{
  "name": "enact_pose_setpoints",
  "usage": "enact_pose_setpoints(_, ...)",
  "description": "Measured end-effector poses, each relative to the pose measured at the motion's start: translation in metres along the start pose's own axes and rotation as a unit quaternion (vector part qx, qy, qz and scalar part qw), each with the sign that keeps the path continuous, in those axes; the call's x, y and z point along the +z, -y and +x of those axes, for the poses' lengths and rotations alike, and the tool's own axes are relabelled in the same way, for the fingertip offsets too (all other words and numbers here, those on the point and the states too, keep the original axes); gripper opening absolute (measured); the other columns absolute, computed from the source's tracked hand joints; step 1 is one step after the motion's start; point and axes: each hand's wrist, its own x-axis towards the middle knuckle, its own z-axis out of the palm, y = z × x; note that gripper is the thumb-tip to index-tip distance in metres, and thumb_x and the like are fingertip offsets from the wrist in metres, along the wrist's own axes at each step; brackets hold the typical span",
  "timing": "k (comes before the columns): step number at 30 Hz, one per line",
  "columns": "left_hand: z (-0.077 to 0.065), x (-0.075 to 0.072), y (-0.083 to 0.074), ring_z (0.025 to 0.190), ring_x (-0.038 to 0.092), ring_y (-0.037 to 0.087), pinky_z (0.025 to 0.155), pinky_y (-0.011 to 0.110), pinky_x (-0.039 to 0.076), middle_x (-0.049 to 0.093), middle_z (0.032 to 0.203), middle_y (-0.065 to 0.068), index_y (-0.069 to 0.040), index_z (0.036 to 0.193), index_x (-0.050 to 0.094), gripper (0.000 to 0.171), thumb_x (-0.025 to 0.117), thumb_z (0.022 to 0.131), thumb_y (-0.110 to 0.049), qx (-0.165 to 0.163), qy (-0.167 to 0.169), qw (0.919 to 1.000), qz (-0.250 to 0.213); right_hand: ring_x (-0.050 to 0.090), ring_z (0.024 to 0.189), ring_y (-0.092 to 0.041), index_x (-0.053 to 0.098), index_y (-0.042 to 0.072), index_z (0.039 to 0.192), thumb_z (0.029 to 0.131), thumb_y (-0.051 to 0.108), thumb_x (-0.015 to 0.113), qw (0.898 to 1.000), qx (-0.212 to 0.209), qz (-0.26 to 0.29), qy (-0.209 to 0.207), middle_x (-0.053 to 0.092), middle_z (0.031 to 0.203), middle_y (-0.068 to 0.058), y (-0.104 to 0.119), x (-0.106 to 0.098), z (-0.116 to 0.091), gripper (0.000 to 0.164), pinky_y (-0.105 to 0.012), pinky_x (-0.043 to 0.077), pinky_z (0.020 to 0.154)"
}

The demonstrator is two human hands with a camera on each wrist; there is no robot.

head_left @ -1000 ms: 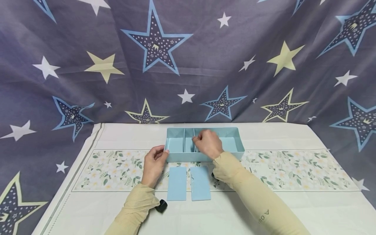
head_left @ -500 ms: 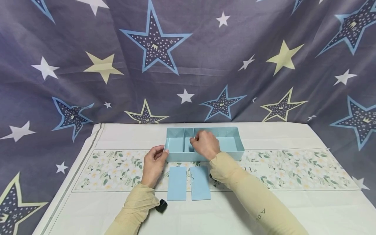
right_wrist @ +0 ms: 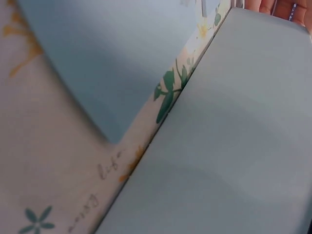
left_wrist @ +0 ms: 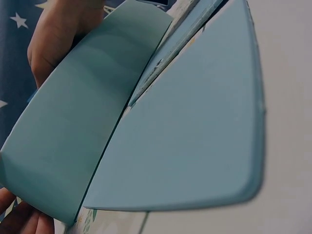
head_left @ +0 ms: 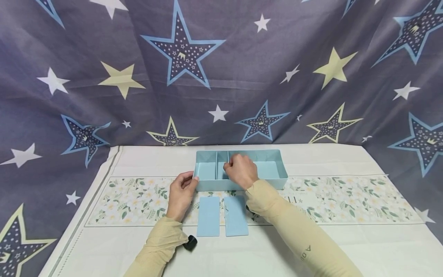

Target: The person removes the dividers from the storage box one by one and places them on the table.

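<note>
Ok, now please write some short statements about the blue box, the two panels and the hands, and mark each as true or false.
1. The left panel and right panel lie side by side. True.
2. The left hand touches the left end of the blue box. True.
3. The left panel lies behind the blue box. False: it lies in front.
4. The right hand reaches into the blue box. True.
5. Both forearms are bare. False: a beige left sleeve and right sleeve cover them.

Divider point(head_left: 228, 155) — partly hidden behind right hand point(head_left: 241, 170), both sleeves point(head_left: 294, 227) cut off below
</note>
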Motion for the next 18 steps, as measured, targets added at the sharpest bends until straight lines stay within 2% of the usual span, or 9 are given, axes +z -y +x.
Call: enact_pose_setpoints(18,0.0004,-0.0005,0.0016,0.094,0.054,0.012,0.083,0.035,0.05,0.057,0.108,0.008,-0.007,0.114,0.054,0.039,0.06,0.085,-0.033,-0.001,0.004,1.0,0.006,0.026,0.036,-0.013,0.035,0.019,0.045,0.08,0.018,0.052,0.999,-0.011,-0.011,-0.027,0.028,0.039,0.005,-0.0006,0.0024,0.0006,0.039,-0.027,0.02,0.033)
